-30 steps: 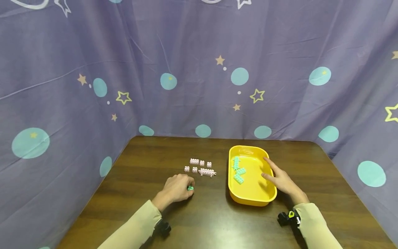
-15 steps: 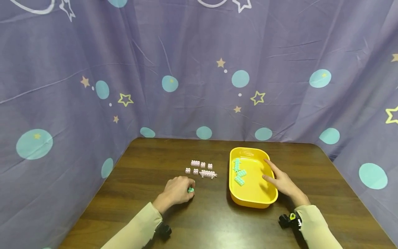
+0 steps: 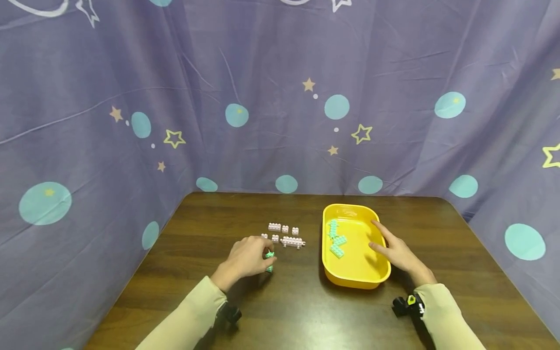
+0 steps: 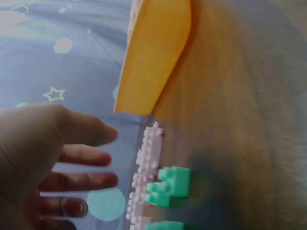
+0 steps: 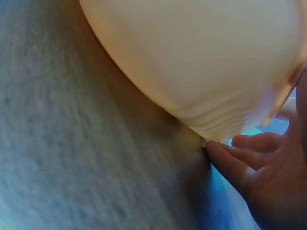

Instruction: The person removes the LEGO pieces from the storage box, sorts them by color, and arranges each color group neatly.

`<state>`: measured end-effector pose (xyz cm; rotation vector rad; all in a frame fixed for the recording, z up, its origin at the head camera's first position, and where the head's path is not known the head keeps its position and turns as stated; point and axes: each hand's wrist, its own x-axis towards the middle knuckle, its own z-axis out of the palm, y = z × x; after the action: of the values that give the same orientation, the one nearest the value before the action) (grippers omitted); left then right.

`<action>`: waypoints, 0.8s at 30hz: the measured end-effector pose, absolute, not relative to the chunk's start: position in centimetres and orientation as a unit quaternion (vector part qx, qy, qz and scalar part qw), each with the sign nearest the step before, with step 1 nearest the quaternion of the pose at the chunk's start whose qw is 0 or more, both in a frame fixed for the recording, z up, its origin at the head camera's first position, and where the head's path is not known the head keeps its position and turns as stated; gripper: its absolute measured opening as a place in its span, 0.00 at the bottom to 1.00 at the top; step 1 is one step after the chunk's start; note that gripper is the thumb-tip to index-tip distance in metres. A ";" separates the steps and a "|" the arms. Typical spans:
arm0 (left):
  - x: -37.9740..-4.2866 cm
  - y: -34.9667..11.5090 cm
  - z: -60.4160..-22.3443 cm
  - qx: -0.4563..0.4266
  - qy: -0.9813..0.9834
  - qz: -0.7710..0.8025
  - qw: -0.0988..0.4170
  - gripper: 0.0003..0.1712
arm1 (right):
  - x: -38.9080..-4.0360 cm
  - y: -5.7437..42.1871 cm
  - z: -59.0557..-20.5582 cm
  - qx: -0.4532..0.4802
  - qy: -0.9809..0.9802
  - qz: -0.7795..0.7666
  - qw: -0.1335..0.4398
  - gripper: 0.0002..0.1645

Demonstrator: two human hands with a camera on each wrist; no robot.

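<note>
My left hand (image 3: 246, 261) hovers over the table with loosely bent fingers. In the left wrist view its thumb and fingers are apart and hold nothing. Green toy building bricks (image 4: 178, 182) lie just beyond them; in the head view the fingers partly cover these bricks (image 3: 269, 268). A yellow tub (image 3: 350, 281) stands to the right, with several green building bricks (image 3: 337, 251) along its left inside. My right hand (image 3: 400, 255) is at the tub's right rim, fingers spread and fairly straight. In the right wrist view fingertips (image 5: 211, 146) touch the tub's outer wall.
Behind the left hand, several small pale pink bricks (image 3: 274, 227) lie in two rows. A longer pale pink piece (image 3: 292, 241) with small side pegs lies at the right of the front row. A patterned purple curtain (image 3: 280, 97) borders the table (image 3: 288, 311).
My left hand has shifted slightly away from me, and more of the green bricks beneath its fingers shows. The right hand and the tub have kept their places.
</note>
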<state>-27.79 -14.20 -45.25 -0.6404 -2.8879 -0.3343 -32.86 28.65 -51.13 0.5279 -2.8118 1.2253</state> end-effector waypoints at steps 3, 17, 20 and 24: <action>-28.5 -13.3 -44.5 -0.238 -0.956 -0.135 0.102 0.09 | -32.9 28.7 -51.0 0.169 -0.905 0.391 0.015 0.45; -32.1 -6.0 -42.3 -0.317 -0.931 -0.157 0.090 0.18 | -33.1 28.6 -51.2 0.166 -0.905 0.392 0.012 0.44; -32.7 -4.4 -42.0 -0.332 -0.927 -0.151 0.084 0.18 | -33.1 28.6 -51.2 0.164 -0.905 0.392 0.011 0.44; -33.4 -2.5 -42.0 -0.342 -0.927 -0.128 0.080 0.20 | -33.1 28.6 -51.2 0.162 -0.906 0.391 0.011 0.44</action>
<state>-33.38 -2.45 -41.97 -1.0242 -2.7737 -0.3828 -33.11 28.58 -51.20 0.5071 -2.8265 1.2213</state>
